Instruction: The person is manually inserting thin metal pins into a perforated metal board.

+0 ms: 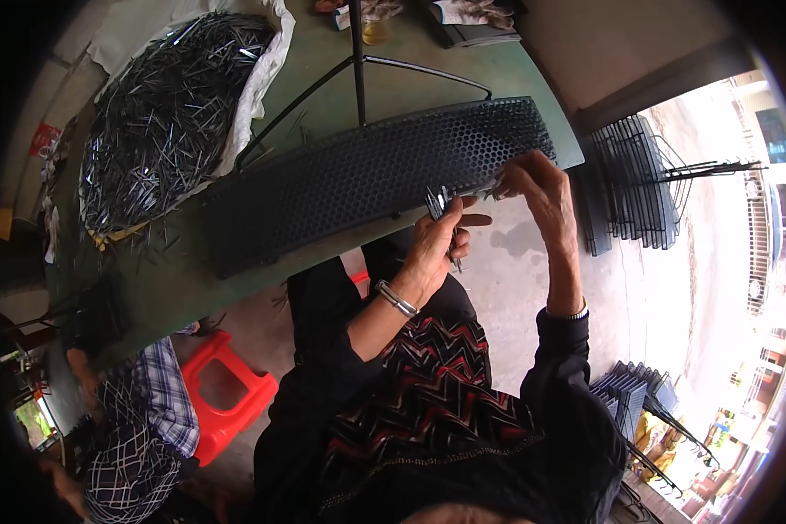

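A long black perforated panel (358,170) with round holes lies across the green table, its near edge toward me. My left hand (430,249) is just below that edge, closed around a small bundle of thin dark strips (437,203) that stick out above and below the fingers. My right hand (543,194) is bent over near the right end of the panel, thumb and fingers pinched together. What sits in that pinch is too small and hidden to name. A black rod frame (361,87) rises behind the panel.
An open white sack (275,52) heaped with dark strips (175,113) stands on the green table (314,52) at left. A red stool (227,437) and another person (140,428) are at lower left. Stacked black racks (637,183) stand at right. Gloves (472,12) lie at the far edge.
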Tool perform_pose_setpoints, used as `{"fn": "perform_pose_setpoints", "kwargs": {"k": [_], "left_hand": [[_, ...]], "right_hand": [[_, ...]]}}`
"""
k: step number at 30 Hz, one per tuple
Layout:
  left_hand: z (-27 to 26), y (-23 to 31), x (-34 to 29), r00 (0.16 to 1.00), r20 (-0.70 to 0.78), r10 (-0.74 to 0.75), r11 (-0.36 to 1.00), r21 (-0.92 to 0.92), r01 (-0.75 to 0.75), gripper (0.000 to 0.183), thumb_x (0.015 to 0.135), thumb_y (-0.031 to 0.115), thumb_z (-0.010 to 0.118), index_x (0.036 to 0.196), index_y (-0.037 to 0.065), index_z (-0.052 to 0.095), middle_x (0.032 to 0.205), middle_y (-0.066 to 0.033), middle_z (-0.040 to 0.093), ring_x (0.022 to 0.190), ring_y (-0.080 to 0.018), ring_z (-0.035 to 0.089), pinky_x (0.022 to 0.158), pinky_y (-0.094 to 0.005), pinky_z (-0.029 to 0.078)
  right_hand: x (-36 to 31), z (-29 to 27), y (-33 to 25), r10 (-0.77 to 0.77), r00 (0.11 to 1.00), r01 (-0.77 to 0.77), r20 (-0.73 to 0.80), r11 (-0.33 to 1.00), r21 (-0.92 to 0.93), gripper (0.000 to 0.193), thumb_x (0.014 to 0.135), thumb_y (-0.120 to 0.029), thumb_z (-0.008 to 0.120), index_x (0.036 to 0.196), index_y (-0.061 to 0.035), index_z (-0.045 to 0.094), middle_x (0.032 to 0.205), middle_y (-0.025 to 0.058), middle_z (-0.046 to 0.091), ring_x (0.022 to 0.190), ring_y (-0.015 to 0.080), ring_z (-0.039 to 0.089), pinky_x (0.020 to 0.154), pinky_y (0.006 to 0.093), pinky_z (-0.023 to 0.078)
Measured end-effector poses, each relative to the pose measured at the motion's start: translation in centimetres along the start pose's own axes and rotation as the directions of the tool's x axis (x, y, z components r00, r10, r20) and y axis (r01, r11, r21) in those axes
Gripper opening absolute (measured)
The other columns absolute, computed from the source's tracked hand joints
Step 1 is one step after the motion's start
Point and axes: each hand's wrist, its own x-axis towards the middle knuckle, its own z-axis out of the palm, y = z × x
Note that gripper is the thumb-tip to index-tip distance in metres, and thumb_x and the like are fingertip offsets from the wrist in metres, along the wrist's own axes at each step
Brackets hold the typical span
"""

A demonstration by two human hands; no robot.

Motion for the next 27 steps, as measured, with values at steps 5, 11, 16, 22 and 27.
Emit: {"fn": "perform_pose_setpoints", "kwargs": {"k": [5, 11, 16, 22, 27], "left_hand": [[-0.9, 0.0, 1.5, 0.996, 0.065, -0.056, 0.998, -0.036, 0.059, 0.033, 0.095, 0.029, 0.054, 0.109, 0.000, 0.057, 0.099, -0.0152, 0.064, 0.059, -0.0047, 0.039, 0.049, -0.0191, 0.031], [-0.6, -0.7, 1.9, 0.997, 0.062, -0.033, 0.993, -0.111, 0.040, 0.031, 0.095, 0.030, 0.054, 0.105, 0.001, 0.057, 0.093, -0.0165, 0.066, 0.067, -0.0128, 0.057, 0.056, -0.0259, 0.047], [1.2, 0.2, 0.7, 0.995, -0.037, -0.097, 0.995, -0.028, 0.096, 0.036, 0.096, 0.039, 0.050, 0.105, 0.005, 0.058, 0.088, -0.0125, 0.066, 0.067, -0.0149, 0.058, 0.059, -0.0309, 0.052], [0.4, 0.7, 0.6, 0.983, 0.117, -0.145, 0.988, -0.044, 0.151, 0.034, 0.094, 0.038, 0.055, 0.106, 0.006, 0.056, 0.063, 0.0050, 0.039, 0.052, -0.0038, 0.035, 0.045, -0.0199, 0.028], [0.4, 0.8, 0.4, 0.994, 0.026, -0.109, 0.994, -0.004, 0.109, 0.031, 0.093, 0.034, 0.058, 0.101, 0.004, 0.056, 0.064, 0.0069, 0.031, 0.051, -0.0028, 0.026, 0.045, -0.0196, 0.020]], "right_hand": [[2.4, -0.8, 1.7, -0.316, 0.879, 0.250, -0.358, 0.943, -0.219, 0.007, 0.089, -0.001, 0.054, 0.091, 0.0045, 0.059, 0.078, 0.0073, 0.064, 0.073, 0.0130, 0.064, 0.070, 0.0243, 0.050], [3.9, -0.4, 2.8, -0.343, 0.850, 0.173, -0.401, 0.899, -0.403, 0.009, 0.089, -0.009, 0.057, 0.091, -0.0011, 0.060, 0.074, 0.0100, 0.067, 0.073, 0.0109, 0.066, 0.065, 0.0245, 0.051], [4.2, -0.2, 2.2, -0.307, 0.877, 0.138, -0.370, 0.898, -0.418, 0.010, 0.089, -0.009, 0.056, 0.091, -0.0002, 0.060, 0.076, 0.0110, 0.068, 0.074, 0.0142, 0.068, 0.066, 0.0247, 0.051], [4.3, -0.8, 2.9, -0.326, 0.890, 0.177, -0.318, 0.891, -0.417, 0.010, 0.088, -0.009, 0.055, 0.091, -0.0017, 0.061, 0.077, 0.0112, 0.068, 0.075, 0.0134, 0.067, 0.068, 0.0266, 0.050], [4.3, -0.1, 3.9, -0.397, 0.883, 0.143, -0.250, 0.735, -0.662, 0.010, 0.086, -0.013, 0.060, 0.092, -0.0073, 0.064, 0.080, 0.0097, 0.063, 0.075, 0.0186, 0.063, 0.069, 0.0329, 0.049]]}}
